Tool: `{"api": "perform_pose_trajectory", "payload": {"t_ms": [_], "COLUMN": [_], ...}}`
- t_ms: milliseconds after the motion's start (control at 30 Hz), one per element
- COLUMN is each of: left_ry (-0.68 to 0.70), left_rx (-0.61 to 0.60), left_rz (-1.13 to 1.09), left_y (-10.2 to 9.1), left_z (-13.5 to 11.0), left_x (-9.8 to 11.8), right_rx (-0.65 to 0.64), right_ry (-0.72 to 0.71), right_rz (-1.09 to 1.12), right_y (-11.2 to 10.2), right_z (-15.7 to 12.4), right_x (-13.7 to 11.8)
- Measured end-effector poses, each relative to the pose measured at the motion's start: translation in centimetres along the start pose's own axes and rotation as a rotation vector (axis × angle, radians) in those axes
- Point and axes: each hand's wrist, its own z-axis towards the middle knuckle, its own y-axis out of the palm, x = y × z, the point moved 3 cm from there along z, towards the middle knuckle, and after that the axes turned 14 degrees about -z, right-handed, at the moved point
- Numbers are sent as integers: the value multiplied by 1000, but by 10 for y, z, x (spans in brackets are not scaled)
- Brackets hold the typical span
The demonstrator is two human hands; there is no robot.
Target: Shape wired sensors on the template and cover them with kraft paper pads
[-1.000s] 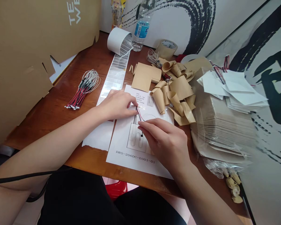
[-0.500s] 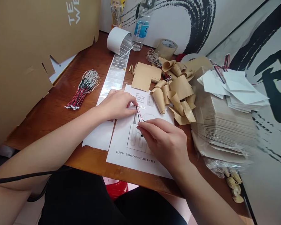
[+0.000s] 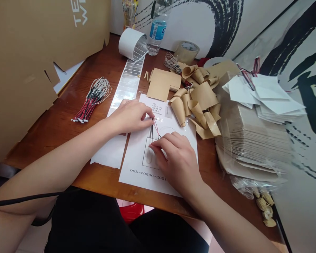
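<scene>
Smack on the printed sheet (image 3: 137,182) on the wooden table (image 3: 60,116), both hands are busy. Left hand (image 3: 129,117) has its grip clenched in a tight pinch on a thin red-and-black wire lead (image 3: 153,128), which runs down over the sheet's outline drawing. Right hand (image 3: 176,161) sits just below that, fingertips (image 3: 151,147) down on the drawing, and I can't tell if that grip is holding anything. Left of the sheet is a bundle of similar leads (image 3: 93,100), so plenty looks left, with just 1 lead on the sheet. Right of it are curled kraft paper pieces (image 3: 197,102) and a plastic-wrapped stack of kraft sheets (image 3: 252,140).
</scene>
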Motion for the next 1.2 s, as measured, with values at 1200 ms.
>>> {"api": "perform_pose_trajectory", "payload": {"t_ms": [1200], "left_ry": [-17], "left_rx": [-62], "left_rz": [52], "left_y": [-1], "left_z": [-2], "left_x": [3], "right_rx": [-147], "right_ry": [-35], "right_rz": [-38], "right_y": [15], "right_z": [-2], "right_x": [-2]}}
